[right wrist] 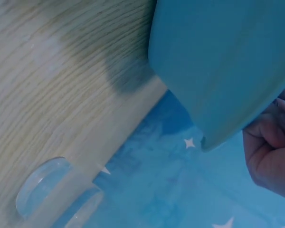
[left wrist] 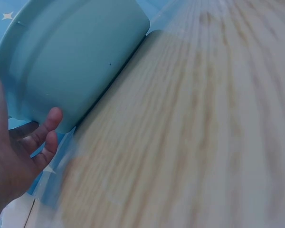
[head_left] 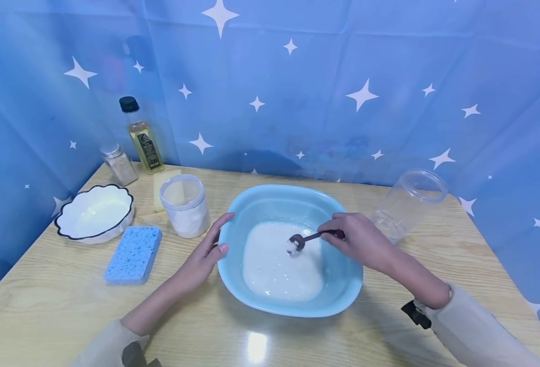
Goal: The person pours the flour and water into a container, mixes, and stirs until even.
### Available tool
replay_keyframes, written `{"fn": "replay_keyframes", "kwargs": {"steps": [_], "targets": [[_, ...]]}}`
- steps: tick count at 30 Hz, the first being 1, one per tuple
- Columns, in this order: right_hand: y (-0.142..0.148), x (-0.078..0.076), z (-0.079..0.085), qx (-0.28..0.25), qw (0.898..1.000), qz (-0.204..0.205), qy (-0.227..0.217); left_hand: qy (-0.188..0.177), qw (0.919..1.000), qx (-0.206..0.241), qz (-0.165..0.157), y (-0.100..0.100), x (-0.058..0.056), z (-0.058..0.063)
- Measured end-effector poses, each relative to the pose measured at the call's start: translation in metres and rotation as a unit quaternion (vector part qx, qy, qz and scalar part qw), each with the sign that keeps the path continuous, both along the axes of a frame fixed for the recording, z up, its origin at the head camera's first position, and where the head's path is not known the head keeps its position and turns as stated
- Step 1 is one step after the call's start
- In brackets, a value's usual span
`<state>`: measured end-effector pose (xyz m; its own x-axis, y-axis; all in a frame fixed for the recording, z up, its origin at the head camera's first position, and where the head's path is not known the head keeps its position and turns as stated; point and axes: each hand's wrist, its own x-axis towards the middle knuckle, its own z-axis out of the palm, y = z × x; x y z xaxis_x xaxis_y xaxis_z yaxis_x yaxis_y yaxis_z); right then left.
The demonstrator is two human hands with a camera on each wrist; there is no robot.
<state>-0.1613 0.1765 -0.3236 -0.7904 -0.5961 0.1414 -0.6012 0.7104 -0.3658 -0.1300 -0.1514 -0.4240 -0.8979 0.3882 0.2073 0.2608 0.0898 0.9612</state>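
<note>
A light blue plastic basin [head_left: 233, 290] stands on the table with milky white liquid [head_left: 281, 278] inside. At its left side, my left hand [head_left: 204, 255] holds the rim, thumb on the edge; the left wrist view shows its other fingers [left wrist: 50, 126] by the outer wall. My right hand [head_left: 354, 239] pinches the handle of a small dark brown spoon [head_left: 299, 240] over the basin. White matter sits in the spoon's bowl, at or just above the liquid. In the right wrist view the basin wall [right wrist: 218, 61] hides the spoon.
Left of the basin stand a tub of white powder [head_left: 188, 216], a blue sponge [head_left: 134, 255], a white scalloped dish [head_left: 97, 211], a pale yellow block [head_left: 160, 186], an oil bottle [head_left: 146, 145] and a shaker jar [head_left: 120, 165]. A clear jar [head_left: 405, 204] stands behind my right hand.
</note>
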Motion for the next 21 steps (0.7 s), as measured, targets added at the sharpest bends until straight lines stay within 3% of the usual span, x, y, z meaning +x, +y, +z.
{"fn": "replay_keyframes", "kwargs": {"steps": [10,17,21], "targets": [[-0.012,0.003,0.002,-0.038,0.999,0.023,0.016,0.005,1.0000,-0.001,-0.007,-0.001,-0.001,0.003],[-0.045,-0.009,-0.002,-0.039,0.997,0.067,0.019,0.003,1.0000,-0.005,-0.008,0.001,-0.001,0.004],[-0.055,-0.017,-0.003,-0.021,0.998,0.047,0.018,0.003,1.0000,0.000,-0.003,0.001,0.000,0.003]]}}
